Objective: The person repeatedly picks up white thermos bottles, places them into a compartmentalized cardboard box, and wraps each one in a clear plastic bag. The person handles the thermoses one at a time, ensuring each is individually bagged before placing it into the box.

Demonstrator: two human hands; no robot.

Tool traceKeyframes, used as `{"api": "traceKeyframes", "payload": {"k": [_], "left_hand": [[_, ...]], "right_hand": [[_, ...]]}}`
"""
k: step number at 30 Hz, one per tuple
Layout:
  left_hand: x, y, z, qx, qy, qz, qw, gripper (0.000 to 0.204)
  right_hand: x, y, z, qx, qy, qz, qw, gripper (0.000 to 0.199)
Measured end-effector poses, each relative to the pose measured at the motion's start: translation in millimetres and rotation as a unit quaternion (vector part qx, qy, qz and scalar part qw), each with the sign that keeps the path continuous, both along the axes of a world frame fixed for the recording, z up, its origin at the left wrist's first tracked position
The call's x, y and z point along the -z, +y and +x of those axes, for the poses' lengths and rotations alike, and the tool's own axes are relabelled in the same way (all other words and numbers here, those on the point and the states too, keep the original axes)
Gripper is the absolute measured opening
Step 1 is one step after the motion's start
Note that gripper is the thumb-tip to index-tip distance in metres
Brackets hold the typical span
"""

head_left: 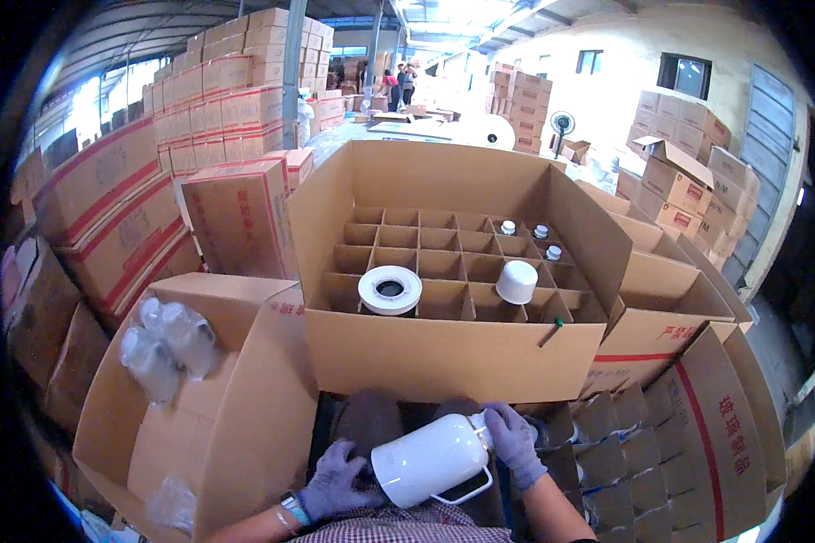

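White jug [430,460] lies tilted across lap below big divided box [462,348], long axis lower-left to upper-right. Left hand [335,480] cups base; right hand [514,441] grips neck end, nearer box.

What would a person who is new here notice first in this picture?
First, the big open cardboard box in the middle, split by dividers into many cells, mostly empty; a roll of white tape and a white cup rest on top. Below it, the left hand and right hand, both in purple gloves, hold a white jug lying on its side. Stacks of closed cartons rise at the upper left.
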State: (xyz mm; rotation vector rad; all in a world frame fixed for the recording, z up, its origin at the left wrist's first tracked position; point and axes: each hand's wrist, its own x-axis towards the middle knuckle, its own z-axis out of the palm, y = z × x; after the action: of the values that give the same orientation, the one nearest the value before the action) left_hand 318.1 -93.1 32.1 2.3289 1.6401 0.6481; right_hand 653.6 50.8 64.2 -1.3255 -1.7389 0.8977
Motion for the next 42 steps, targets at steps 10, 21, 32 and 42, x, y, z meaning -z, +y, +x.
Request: {"api": "traceKeyframes", "payload": {"k": [10, 21, 32, 42], "left_hand": [[-54.8, 55.7, 59.9, -0.02, -0.242, 0.123, 0.962, 0.062], [-38.2, 47.4, 24.4, 0.188, -0.523, -0.212, 0.803, 0.066], [-117.1, 0.2, 46.8, 0.116, -0.037, 0.088, 0.989, 0.061], [-112.5, 5.7, 24.9, 0.174, -0.216, -0.031, 0.96, 0.06]], "right_hand": [[21.7, -45.9, 9.2, 0.042, 0.301, -0.142, 0.942, 0.038], [-86.0, -62.4, -4.4, -0.07, 0.099, 0.204, 0.971, 0.045], [-82.1, -58.0, -35.6, -0.009, 0.375, -0.035, 0.926, 0.025], [-124.0, -98.5, -50.8, -0.032, 0.201, 0.191, 0.96, 0.022]]}}
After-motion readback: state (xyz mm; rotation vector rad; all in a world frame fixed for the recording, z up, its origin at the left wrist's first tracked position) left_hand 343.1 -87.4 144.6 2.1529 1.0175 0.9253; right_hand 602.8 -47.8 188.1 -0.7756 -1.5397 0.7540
